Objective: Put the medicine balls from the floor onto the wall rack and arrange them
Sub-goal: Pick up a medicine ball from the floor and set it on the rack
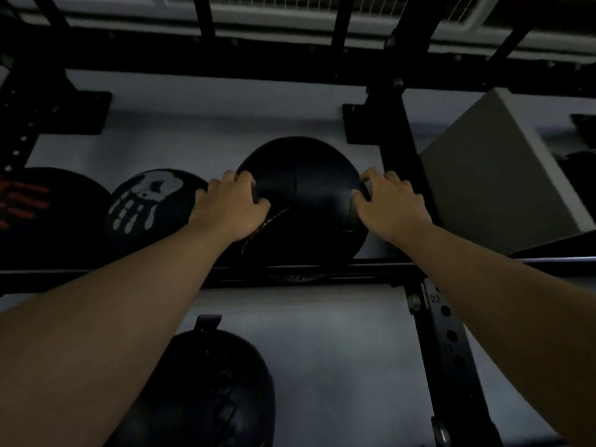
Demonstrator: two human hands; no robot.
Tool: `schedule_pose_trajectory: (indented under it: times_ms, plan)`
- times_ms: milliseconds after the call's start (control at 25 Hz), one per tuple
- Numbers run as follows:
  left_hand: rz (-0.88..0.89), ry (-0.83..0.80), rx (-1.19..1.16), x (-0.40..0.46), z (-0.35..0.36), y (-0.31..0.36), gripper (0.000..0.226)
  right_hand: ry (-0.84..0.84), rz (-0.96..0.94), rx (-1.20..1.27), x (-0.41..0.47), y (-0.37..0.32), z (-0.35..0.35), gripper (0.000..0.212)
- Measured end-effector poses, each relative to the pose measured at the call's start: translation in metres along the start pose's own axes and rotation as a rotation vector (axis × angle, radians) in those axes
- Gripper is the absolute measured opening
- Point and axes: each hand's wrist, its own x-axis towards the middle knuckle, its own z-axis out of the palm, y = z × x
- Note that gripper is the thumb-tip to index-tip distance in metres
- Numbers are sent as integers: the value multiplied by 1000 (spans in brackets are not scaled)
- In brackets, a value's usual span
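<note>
A plain black medicine ball (303,188) rests on the black wall rack's rail (322,272), against the wall. My left hand (230,204) grips its left side and my right hand (388,203) grips its right side, fingers curled onto the surface. To its left on the same rail sit a black ball with a white handprint (145,201) and a black ball with red markings (35,208). A further black ball (206,388) with a strap sits lower down, partly hidden behind my left forearm.
A black perforated upright post (396,150) stands just right of the held ball. A grey box (496,175) sits beyond the post on the right. A black beam (225,59) runs overhead, with a wire grille above it. The scene is dim.
</note>
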Motion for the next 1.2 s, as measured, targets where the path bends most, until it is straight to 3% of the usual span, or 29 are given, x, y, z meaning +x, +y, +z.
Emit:
schedule_pose_trajectory:
  times_ms: [160,360,600,720,840,1000,1080,1200]
  plan:
    - [-129,100,-123,39,17,13,67,11,-29,63,46,31,16,51]
    - [-228,229,-352,79,33,16,86,11,-5,311,98,43,50,62]
    - [-288,217,-672,110,61,8,95,-29,171,698,133,44,90,76]
    - [-299,180,-868,118,75,-7,118,-47,266,928,140,51,105,87]
    - [-266,160,-923,128,82,-16,136,-31,296,1141,150,59,123,95]
    - [-310,226,-937,138,92,-22,136,-151,373,1311,158,69,140,115]
    - [-325,246,-951,138,94,-23,131,-189,366,1319,159,71,142,112]
    - [-331,239,-1028,129,92,-22,125,-202,321,1308,151,73,137,90]
